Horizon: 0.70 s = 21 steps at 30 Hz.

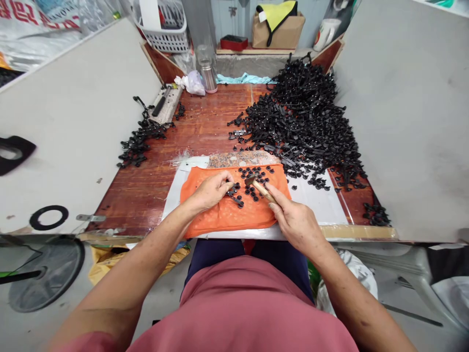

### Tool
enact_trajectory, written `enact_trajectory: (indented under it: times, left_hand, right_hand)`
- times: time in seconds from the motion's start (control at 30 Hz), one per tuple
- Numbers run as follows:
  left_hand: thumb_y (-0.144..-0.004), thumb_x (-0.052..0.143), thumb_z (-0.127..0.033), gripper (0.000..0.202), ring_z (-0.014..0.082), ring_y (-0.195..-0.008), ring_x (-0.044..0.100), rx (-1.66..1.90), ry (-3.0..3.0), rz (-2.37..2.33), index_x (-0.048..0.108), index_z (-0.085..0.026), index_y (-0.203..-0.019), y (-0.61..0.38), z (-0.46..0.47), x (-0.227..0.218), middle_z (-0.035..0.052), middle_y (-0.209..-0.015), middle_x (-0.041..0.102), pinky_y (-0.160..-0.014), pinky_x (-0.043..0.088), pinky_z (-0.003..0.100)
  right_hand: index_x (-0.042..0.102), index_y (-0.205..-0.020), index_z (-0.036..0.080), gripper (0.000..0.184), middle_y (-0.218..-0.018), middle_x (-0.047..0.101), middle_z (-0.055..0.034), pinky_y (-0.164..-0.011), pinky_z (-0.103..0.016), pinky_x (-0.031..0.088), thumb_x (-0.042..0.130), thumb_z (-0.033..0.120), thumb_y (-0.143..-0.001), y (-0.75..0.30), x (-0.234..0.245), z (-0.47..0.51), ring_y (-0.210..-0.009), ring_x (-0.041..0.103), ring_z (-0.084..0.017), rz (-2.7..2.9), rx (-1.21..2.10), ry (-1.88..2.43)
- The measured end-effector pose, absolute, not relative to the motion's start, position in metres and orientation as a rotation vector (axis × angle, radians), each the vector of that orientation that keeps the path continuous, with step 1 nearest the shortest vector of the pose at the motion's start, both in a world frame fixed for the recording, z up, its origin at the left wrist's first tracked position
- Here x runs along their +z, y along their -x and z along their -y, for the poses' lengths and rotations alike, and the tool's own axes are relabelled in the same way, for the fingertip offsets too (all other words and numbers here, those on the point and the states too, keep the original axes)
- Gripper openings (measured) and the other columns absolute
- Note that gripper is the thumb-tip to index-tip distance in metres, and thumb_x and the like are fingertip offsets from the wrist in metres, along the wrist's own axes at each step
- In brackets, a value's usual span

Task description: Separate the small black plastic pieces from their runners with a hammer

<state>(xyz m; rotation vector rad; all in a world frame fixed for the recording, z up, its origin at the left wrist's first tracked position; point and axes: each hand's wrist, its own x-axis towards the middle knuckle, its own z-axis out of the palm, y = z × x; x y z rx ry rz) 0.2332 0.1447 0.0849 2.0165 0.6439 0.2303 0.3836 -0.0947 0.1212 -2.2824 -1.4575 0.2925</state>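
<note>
Wooden table (205,127) — black parts heap (304,117) near the hammer (261,188), orange cloth (227,215) beneath.

The reddish-brown wooden table (205,132) is carrying a large heap of black plastic parts (304,117), a smaller black heap (141,139) and a white sheet (318,200)

Hammer (261,188) handle mostly hidden in right hand (296,222). Part (234,196) pinched under left hand (210,191): too small to ID. Black obj (12,154) cut by left edge.
</note>
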Motion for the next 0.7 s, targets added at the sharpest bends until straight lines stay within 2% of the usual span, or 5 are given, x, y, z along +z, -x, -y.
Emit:
enact_trajectory:
  times: [0.17, 0.3, 0.43, 0.57, 0.7]
  left_hand:
    - [-0.090, 0.053, -0.029, 0.011, 0.0154, -0.070, 0.053, 0.190, -2.054, -0.636, 0.060, -0.021, -0.093, -0.232, -0.144, 0.090, -0.0011, -0.075, 0.061, -0.066, 0.044, 0.026]
    - [-0.090, 0.050, -0.027, 0.012, 0.0168, -0.075, 0.056, 0.163, -2.123, -0.646, 0.060, -0.021, -0.094, -0.231, -0.145, 0.090, 0.0000, -0.080, 0.063, -0.069, 0.045, 0.027]
    - [-0.091, 0.049, -0.028, 0.013, 0.0178, -0.079, 0.058, 0.163, -2.143, -0.641, 0.060, -0.021, -0.093, -0.231, -0.147, 0.089, 0.0009, -0.083, 0.065, -0.073, 0.048, 0.028]
    - [-0.090, 0.050, -0.027, 0.015, 0.0182, -0.080, 0.060, 0.154, -2.155, -0.643, 0.062, -0.021, -0.096, -0.231, -0.147, 0.088, 0.0010, -0.085, 0.066, -0.078, 0.048, 0.030]
    - [-0.089, 0.054, -0.027, 0.013, 0.0186, -0.079, 0.060, 0.207, -2.112, -0.640, 0.064, -0.021, -0.094, -0.231, -0.146, 0.087, 0.0010, -0.083, 0.068, -0.077, 0.049, 0.029]
  right_hand:
    - [0.033, -0.164, 0.034, 0.059, -0.110, 0.080, -0.0038, -0.076, -0.027, 0.057, 0.042, 0.026, -0.107, -0.379, 0.134, 0.080, -0.081, 0.074, -0.018, 1.507, 0.250, 2.175]
    - [0.033, -0.163, 0.042, 0.061, -0.095, 0.080, -0.0008, -0.066, -0.027, 0.056, 0.044, 0.025, -0.106, -0.376, 0.133, 0.069, -0.070, 0.073, -0.019, 1.675, 0.244, 2.326]
    - [0.026, -0.166, 0.038, 0.060, -0.101, 0.079, -0.0035, -0.070, -0.027, 0.056, 0.039, 0.026, -0.108, -0.375, 0.133, 0.065, -0.079, 0.075, -0.019, 1.621, 0.163, 2.285]
    - [0.028, -0.165, 0.041, 0.062, -0.090, 0.078, -0.0025, -0.063, -0.029, 0.054, 0.042, 0.025, -0.106, -0.374, 0.136, 0.062, -0.068, 0.073, -0.021, 1.748, 0.230, 2.417]
    - [0.027, -0.165, 0.039, 0.062, -0.095, 0.079, -0.0040, -0.067, -0.027, 0.054, 0.042, 0.026, -0.107, -0.374, 0.139, 0.059, -0.074, 0.074, -0.020, 1.716, 0.170, 2.410]
